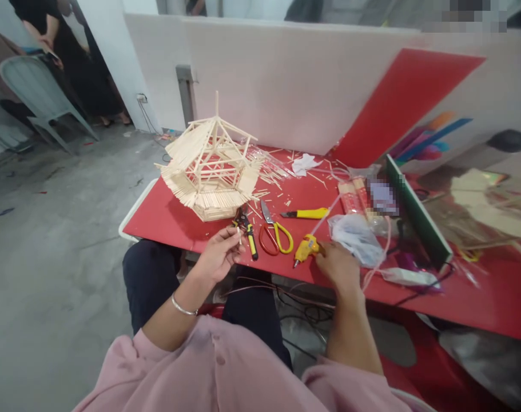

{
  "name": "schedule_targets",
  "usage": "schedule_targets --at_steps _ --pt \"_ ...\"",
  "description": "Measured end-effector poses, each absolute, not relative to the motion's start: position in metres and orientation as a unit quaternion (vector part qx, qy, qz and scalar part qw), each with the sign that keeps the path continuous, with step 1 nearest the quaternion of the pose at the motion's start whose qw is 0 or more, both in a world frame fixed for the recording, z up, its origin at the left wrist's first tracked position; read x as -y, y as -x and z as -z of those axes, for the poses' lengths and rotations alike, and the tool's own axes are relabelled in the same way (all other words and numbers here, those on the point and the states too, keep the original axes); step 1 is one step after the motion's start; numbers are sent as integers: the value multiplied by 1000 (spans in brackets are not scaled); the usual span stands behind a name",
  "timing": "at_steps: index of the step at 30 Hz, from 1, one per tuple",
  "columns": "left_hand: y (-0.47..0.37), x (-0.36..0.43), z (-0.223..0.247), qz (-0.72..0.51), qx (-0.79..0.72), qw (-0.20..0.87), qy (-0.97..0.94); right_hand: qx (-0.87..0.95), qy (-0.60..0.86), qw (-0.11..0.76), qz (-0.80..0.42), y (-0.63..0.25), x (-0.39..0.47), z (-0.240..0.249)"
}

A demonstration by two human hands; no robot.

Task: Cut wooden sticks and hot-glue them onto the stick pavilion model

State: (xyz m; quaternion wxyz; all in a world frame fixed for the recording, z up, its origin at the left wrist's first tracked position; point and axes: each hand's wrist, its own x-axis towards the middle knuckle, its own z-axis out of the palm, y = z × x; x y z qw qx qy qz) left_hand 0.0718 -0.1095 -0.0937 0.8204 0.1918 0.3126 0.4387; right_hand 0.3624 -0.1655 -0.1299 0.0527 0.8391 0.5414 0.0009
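Observation:
My left hand (pixel 222 252) pinches a short pale wooden stick (pixel 239 236) between thumb and fingertips, at the front edge of the red table. My right hand (pixel 341 266) is closed on the handle of a yellow glue gun (pixel 306 249); its nozzle points down and to the left, and a glue stick runs out of its back. Beyond my left hand stands a many-sided model of wooden sticks (pixel 215 171), with a peaked, partly covered roof. Between my hands lie black and yellow pliers (pixel 250 237), scissors (pixel 276 233) with red and yellow handles and a yellow utility knife (pixel 309 213).
Loose sticks (pixel 271 174) and scraps lie behind the model. To the right are a plastic bag (pixel 357 237), packets, and an upright green board (pixel 418 212). Cables (pixel 311 315) hang below the table edge. A chair (pixel 41 91) and people stand at the far left.

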Motion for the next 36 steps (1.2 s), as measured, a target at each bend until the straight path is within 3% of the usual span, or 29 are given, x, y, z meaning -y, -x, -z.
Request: schedule_targets --at_steps 3,8,16,29,32,36 --pt "-66 110 88 -429 -310 827 -191 -525 -851 27 -16 -358 167 132" --pt "-62 109 87 -417 -322 834 -165 -505 -854 -94 -79 -343 166 130" --pt "-54 108 83 -392 -320 858 -91 -621 -748 -232 -38 -291 149 122" --pt "-51 103 103 -451 -330 823 -106 -642 -721 -253 71 -244 148 135" --pt "-50 102 103 -445 -345 822 -88 -628 -749 -209 43 -231 142 131" --pt "-46 101 100 -448 -352 817 -87 -566 -821 -70 16 -235 120 121"
